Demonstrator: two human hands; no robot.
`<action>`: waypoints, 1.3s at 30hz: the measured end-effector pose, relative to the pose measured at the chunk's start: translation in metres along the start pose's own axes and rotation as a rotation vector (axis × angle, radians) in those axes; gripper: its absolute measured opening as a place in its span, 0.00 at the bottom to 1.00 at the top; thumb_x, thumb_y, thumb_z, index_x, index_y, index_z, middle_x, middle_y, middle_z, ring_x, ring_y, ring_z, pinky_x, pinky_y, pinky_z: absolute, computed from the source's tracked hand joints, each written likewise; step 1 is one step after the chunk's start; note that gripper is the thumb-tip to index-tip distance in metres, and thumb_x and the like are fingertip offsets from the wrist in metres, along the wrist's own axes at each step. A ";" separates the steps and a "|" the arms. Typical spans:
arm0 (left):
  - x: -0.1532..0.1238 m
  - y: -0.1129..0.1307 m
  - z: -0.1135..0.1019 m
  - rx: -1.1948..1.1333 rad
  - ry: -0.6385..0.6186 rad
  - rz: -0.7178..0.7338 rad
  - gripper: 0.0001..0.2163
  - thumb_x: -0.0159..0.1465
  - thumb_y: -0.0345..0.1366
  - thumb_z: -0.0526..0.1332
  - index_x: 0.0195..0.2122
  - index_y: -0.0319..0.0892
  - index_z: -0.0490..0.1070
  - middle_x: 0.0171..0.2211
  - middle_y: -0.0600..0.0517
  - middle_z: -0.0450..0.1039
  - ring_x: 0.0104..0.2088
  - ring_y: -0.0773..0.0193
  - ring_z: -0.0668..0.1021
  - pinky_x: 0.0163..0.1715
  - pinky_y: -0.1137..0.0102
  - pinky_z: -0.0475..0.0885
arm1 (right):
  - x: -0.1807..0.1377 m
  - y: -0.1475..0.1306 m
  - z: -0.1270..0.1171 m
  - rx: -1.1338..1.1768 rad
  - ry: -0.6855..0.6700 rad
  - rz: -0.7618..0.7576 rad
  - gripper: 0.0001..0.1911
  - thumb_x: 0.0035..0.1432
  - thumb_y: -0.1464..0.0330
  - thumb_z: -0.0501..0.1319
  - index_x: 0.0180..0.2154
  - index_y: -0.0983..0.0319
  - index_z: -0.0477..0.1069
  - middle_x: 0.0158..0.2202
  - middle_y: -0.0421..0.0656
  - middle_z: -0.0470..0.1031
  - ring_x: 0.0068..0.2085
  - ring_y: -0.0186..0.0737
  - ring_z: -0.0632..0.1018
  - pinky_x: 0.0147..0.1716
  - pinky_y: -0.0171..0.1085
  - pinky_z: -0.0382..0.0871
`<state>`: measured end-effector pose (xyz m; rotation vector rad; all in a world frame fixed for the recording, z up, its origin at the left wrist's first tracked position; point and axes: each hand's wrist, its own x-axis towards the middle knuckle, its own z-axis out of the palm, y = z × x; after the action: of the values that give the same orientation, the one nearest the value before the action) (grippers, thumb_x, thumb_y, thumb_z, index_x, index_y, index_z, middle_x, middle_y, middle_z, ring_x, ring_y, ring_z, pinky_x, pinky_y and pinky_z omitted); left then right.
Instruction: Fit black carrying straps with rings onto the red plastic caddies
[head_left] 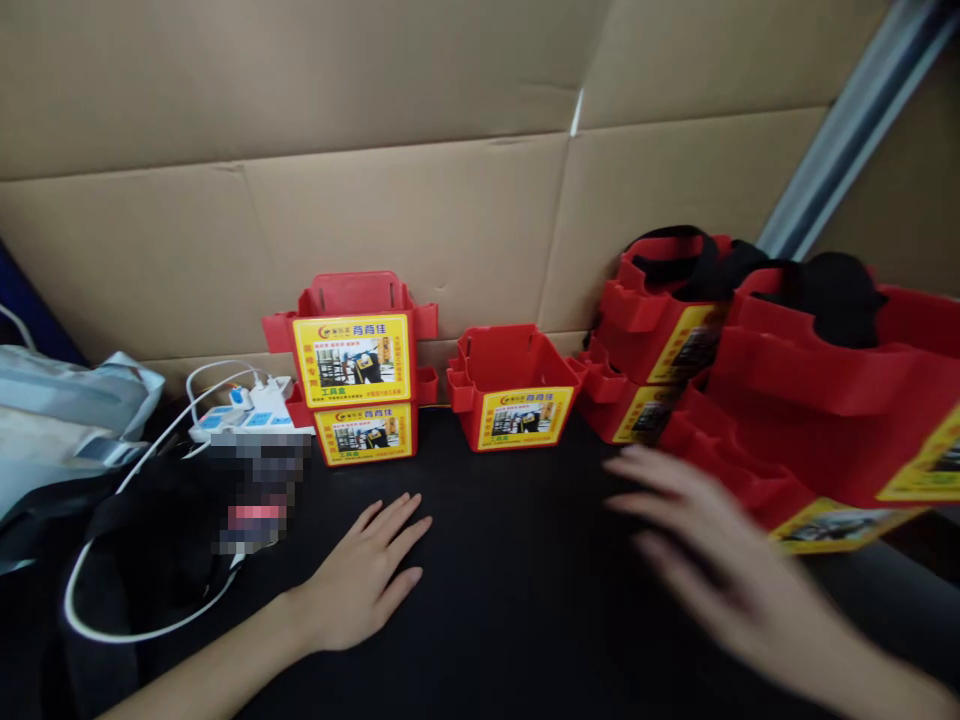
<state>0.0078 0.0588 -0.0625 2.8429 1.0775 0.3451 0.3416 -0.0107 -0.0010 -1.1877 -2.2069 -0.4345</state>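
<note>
My left hand (pixel 367 575) lies flat on the black table top (pixel 510 590), fingers apart and holding nothing. My right hand (pixel 720 560), smeared by motion, hovers at the right with its fingers spread and nothing in them. Just beyond it are stacked red tool boxes (pixel 817 400) with yellow labels; I cannot tell whether it touches them. A single red tool box (pixel 517 400) stands upright at the middle back. To its left, two more red tool boxes (pixel 352 360) are stacked one on the other, past my left hand's fingertips.
Black straps (pixel 832 295) lie in the upper boxes on the right. A white power strip (pixel 251 410) with a white cable (pixel 75 585) sits at the left, beside a pale plastic bag (pixel 71 410). Cardboard (pixel 420 220) walls off the back; a metal post (pixel 832 140) slants at the upper right.
</note>
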 end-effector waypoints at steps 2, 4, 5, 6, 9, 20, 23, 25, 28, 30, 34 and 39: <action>0.003 -0.004 -0.003 -0.016 -0.041 0.029 0.23 0.65 0.44 0.46 0.60 0.46 0.50 0.62 0.47 0.49 0.62 0.57 0.53 0.57 0.52 0.54 | 0.017 -0.017 0.036 0.155 -0.328 -0.080 0.22 0.59 0.65 0.52 0.56 0.52 0.58 0.59 0.42 0.57 0.60 0.43 0.57 0.54 0.45 0.62; 0.006 -0.010 -0.006 -0.035 -0.066 0.057 0.23 0.65 0.45 0.47 0.60 0.47 0.50 0.62 0.47 0.48 0.62 0.57 0.53 0.57 0.52 0.53 | 0.031 -0.035 0.069 0.259 -0.543 -0.103 0.25 0.61 0.63 0.48 0.60 0.54 0.51 0.62 0.42 0.52 0.62 0.42 0.54 0.56 0.48 0.58; 0.007 -0.014 -0.007 -0.044 -0.072 0.065 0.23 0.64 0.45 0.47 0.60 0.47 0.50 0.62 0.48 0.48 0.62 0.57 0.53 0.57 0.52 0.53 | 0.038 -0.042 0.082 0.290 -0.594 -0.101 0.25 0.62 0.62 0.46 0.60 0.55 0.49 0.62 0.42 0.51 0.62 0.41 0.53 0.57 0.49 0.55; 0.008 -0.017 -0.008 -0.050 -0.076 0.067 0.23 0.64 0.44 0.47 0.60 0.48 0.50 0.62 0.48 0.48 0.62 0.58 0.53 0.57 0.53 0.53 | 0.044 -0.046 0.093 0.314 -0.620 -0.099 0.25 0.62 0.62 0.45 0.60 0.56 0.49 0.62 0.42 0.50 0.62 0.41 0.52 0.58 0.49 0.52; 0.009 -0.027 -0.009 -0.056 -0.070 0.038 0.22 0.65 0.42 0.48 0.60 0.48 0.51 0.62 0.49 0.49 0.61 0.59 0.54 0.58 0.53 0.53 | 0.063 -0.049 0.114 0.348 -0.636 -0.115 0.24 0.63 0.62 0.44 0.60 0.57 0.51 0.63 0.42 0.49 0.63 0.38 0.50 0.60 0.48 0.46; 0.007 -0.032 -0.007 -0.085 -0.042 0.000 0.21 0.64 0.40 0.49 0.59 0.49 0.53 0.62 0.50 0.51 0.61 0.60 0.54 0.58 0.54 0.53 | 0.068 -0.041 0.113 0.398 -0.669 -0.127 0.22 0.63 0.65 0.44 0.58 0.56 0.55 0.62 0.40 0.50 0.62 0.35 0.51 0.60 0.46 0.46; 0.007 -0.032 -0.007 -0.084 -0.055 0.002 0.21 0.65 0.41 0.49 0.59 0.49 0.53 0.62 0.49 0.50 0.61 0.59 0.54 0.58 0.54 0.53 | 0.069 -0.040 0.113 0.407 -0.660 -0.123 0.22 0.63 0.65 0.45 0.58 0.56 0.56 0.62 0.40 0.50 0.62 0.35 0.51 0.60 0.46 0.47; 0.007 -0.031 -0.008 -0.083 -0.063 0.000 0.21 0.64 0.41 0.49 0.59 0.49 0.53 0.62 0.49 0.50 0.61 0.59 0.54 0.58 0.54 0.52 | 0.069 -0.040 0.113 0.406 -0.651 -0.119 0.22 0.63 0.65 0.45 0.58 0.56 0.56 0.62 0.41 0.51 0.62 0.35 0.52 0.60 0.46 0.47; 0.007 -0.032 -0.008 -0.097 -0.041 -0.001 0.20 0.64 0.40 0.50 0.58 0.49 0.55 0.61 0.49 0.52 0.61 0.59 0.56 0.57 0.54 0.53 | 0.066 -0.042 0.114 0.399 -0.629 -0.124 0.22 0.62 0.66 0.45 0.57 0.55 0.56 0.62 0.40 0.52 0.62 0.36 0.53 0.60 0.46 0.49; 0.007 -0.033 -0.007 -0.117 -0.001 0.008 0.18 0.63 0.38 0.51 0.56 0.49 0.58 0.60 0.50 0.55 0.60 0.59 0.58 0.57 0.55 0.55 | 0.064 -0.045 0.115 0.380 -0.608 -0.146 0.21 0.62 0.66 0.45 0.57 0.55 0.58 0.61 0.40 0.54 0.61 0.36 0.55 0.59 0.46 0.51; 0.012 -0.036 -0.005 -0.102 0.108 0.022 0.14 0.62 0.32 0.51 0.48 0.45 0.65 0.52 0.49 0.66 0.53 0.60 0.67 0.52 0.60 0.63 | 0.073 -0.036 0.112 0.187 -0.371 -0.138 0.21 0.60 0.67 0.47 0.55 0.58 0.60 0.60 0.44 0.56 0.62 0.41 0.53 0.58 0.48 0.52; 0.027 -0.042 -0.003 -0.050 0.167 0.049 0.10 0.61 0.28 0.50 0.39 0.41 0.68 0.44 0.48 0.70 0.45 0.61 0.72 0.46 0.63 0.68 | 0.112 0.029 0.091 -0.201 -0.029 0.015 0.27 0.58 0.64 0.51 0.56 0.71 0.57 0.58 0.57 0.56 0.61 0.54 0.54 0.58 0.56 0.46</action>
<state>-0.0001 0.1080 -0.0616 2.8414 1.0104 0.6137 0.2863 0.1263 -0.0002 -1.3205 -2.2178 -0.6491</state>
